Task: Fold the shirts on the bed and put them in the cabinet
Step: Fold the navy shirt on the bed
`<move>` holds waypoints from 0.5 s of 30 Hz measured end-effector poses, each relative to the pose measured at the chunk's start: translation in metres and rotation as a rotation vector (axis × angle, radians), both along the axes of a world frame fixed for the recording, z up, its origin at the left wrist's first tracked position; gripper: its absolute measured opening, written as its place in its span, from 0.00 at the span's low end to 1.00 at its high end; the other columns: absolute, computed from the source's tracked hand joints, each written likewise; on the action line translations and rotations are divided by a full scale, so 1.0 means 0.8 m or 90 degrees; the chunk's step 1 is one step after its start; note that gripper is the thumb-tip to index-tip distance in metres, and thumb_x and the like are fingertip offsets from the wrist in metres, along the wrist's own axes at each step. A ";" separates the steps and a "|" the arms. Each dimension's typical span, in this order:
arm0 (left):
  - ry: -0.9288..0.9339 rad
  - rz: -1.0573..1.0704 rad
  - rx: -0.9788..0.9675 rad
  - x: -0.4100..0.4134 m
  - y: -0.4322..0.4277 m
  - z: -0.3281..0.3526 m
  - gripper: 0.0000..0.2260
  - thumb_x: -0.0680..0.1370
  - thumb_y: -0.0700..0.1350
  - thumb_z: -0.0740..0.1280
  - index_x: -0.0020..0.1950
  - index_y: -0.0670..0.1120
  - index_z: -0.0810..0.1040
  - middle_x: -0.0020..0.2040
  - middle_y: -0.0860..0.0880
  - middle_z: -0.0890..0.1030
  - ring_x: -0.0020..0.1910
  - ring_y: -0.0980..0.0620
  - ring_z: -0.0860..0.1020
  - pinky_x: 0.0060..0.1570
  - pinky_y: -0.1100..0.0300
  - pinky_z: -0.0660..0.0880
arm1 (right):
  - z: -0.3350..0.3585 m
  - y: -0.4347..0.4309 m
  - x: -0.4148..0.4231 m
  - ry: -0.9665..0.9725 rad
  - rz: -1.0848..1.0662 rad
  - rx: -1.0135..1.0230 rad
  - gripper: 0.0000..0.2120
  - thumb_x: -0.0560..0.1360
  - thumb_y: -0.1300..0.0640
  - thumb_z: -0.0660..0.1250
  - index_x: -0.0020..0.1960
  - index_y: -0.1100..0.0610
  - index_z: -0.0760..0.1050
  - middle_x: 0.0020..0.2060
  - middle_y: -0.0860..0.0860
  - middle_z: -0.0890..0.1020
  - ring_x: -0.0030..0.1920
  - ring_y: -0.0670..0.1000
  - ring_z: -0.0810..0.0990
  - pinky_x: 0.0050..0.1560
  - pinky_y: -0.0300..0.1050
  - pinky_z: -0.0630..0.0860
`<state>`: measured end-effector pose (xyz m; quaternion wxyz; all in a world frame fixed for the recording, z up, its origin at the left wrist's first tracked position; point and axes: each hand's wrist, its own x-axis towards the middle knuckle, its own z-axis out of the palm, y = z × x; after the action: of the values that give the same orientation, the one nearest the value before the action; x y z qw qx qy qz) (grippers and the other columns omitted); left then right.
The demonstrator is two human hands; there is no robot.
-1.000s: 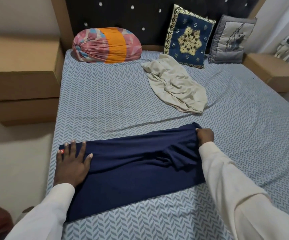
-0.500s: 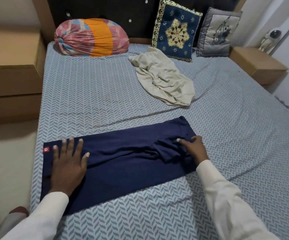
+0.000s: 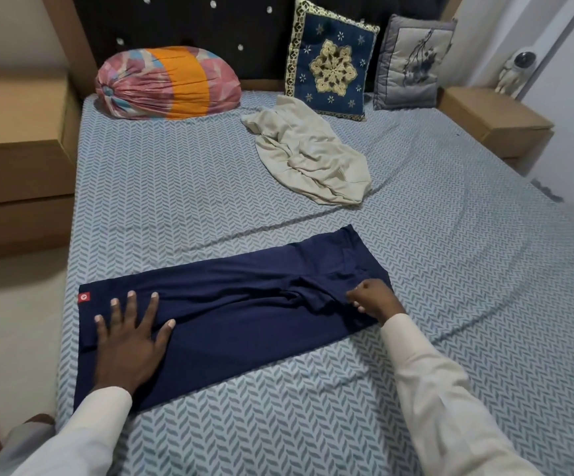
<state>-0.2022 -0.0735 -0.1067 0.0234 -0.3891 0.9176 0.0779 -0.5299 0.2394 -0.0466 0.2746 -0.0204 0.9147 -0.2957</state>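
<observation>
On the bed [image 3: 175,201], the left hand [image 3: 130,341] presses flat, grip spread apart, on a navy shirt [image 3: 244,304] folded into a long strip; the right hand [image 3: 373,298] pinches its bunched right end. Pulling there could drag the fold askew. Two shirts: this one and a crumpled beige shirt [image 3: 309,156] beyond.

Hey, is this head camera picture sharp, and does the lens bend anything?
Head view: navy shirt and left hand are sharp, lighting soft, no glare; head view again, the bed bows toward the right edge, wide-angle distortion.
</observation>
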 end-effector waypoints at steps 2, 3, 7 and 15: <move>0.004 0.018 0.012 0.000 -0.003 0.000 0.38 0.74 0.71 0.39 0.80 0.54 0.53 0.80 0.43 0.52 0.78 0.39 0.49 0.74 0.41 0.41 | -0.002 -0.003 -0.005 0.130 -0.051 -0.026 0.10 0.69 0.50 0.72 0.39 0.56 0.75 0.35 0.52 0.82 0.38 0.53 0.79 0.43 0.46 0.74; 0.009 0.028 0.018 0.000 -0.004 0.002 0.37 0.75 0.71 0.39 0.80 0.55 0.51 0.80 0.44 0.51 0.79 0.40 0.47 0.74 0.42 0.40 | 0.000 -0.007 -0.008 0.189 -0.079 -0.048 0.12 0.71 0.48 0.71 0.46 0.55 0.75 0.42 0.52 0.82 0.44 0.55 0.79 0.48 0.47 0.74; 0.032 0.049 0.020 -0.005 -0.011 0.011 0.32 0.79 0.66 0.40 0.80 0.54 0.53 0.80 0.42 0.52 0.78 0.39 0.49 0.74 0.41 0.43 | -0.006 -0.033 -0.034 0.239 -0.009 -0.042 0.22 0.74 0.51 0.69 0.67 0.51 0.70 0.60 0.61 0.75 0.61 0.63 0.74 0.64 0.54 0.70; 0.116 0.067 -0.067 -0.024 -0.076 0.018 0.15 0.78 0.41 0.65 0.63 0.37 0.77 0.58 0.32 0.77 0.61 0.29 0.70 0.64 0.35 0.62 | -0.066 -0.066 -0.153 0.085 0.055 -0.067 0.33 0.59 0.48 0.68 0.64 0.39 0.74 0.66 0.54 0.76 0.65 0.58 0.75 0.67 0.54 0.72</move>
<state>-0.2217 -0.1343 -0.0920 -0.0847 -0.4284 0.8972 0.0660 -0.6524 0.1867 -0.0997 0.2240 -0.0942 0.9125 -0.3290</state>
